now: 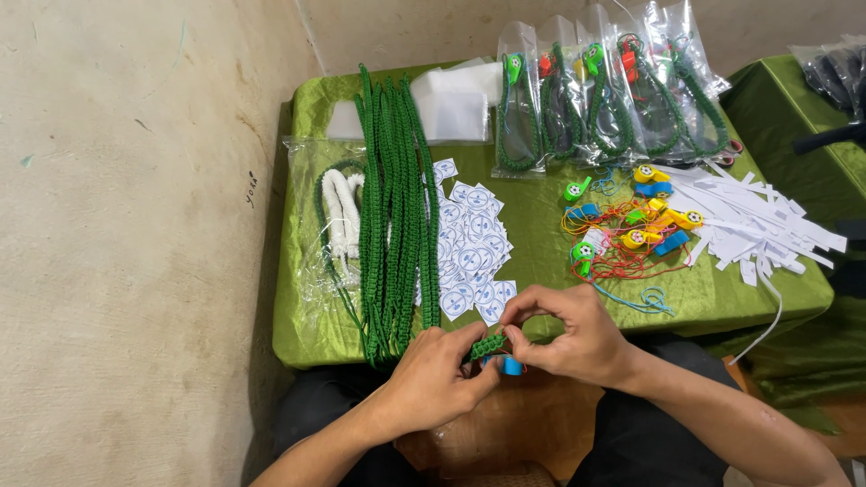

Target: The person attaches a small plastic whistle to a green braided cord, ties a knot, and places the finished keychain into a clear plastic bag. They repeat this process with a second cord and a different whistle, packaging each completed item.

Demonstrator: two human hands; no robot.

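1. At the near edge of the table [307, 343], both hands meet over the person's lap. The left hand [433, 370] pinches one end of a green braided cord [487, 345]; its fingers are closed on the braid. The right hand [568, 338] grips the other end, fingers curled tight around it.
2. A blue whistle [512, 365] shows just below the cord, between the two hands. It seems to hang from the cord or touch it; the join is hidden by the fingers.
3. Done, judging by the layout: a row of clear bags [604, 99] stands at the far edge, each holding a green cord with a whistle.
4. Left, by the same judgement: a long bundle of green cords [397, 198] lies unbagged on the left, and a heap of loose whistles [631, 225] in yellow, green and blue with red strings sits right of centre. Most of the work looks still ahead.
5. Other stock: round blue-and-white stickers [474, 248] beside the bundle, white paper strips [758, 221] at the right, a bag with white cord [338, 216] at the left, empty clear bags [451, 104] at the back.
6. Surface: low table under a shiny green cloth, wrinkled at the edges.
7. Room: bare beige plaster wall [135, 225] close on the left and behind. A second green-covered surface [794, 117] stands at the right, carrying dark items too dim to identify.
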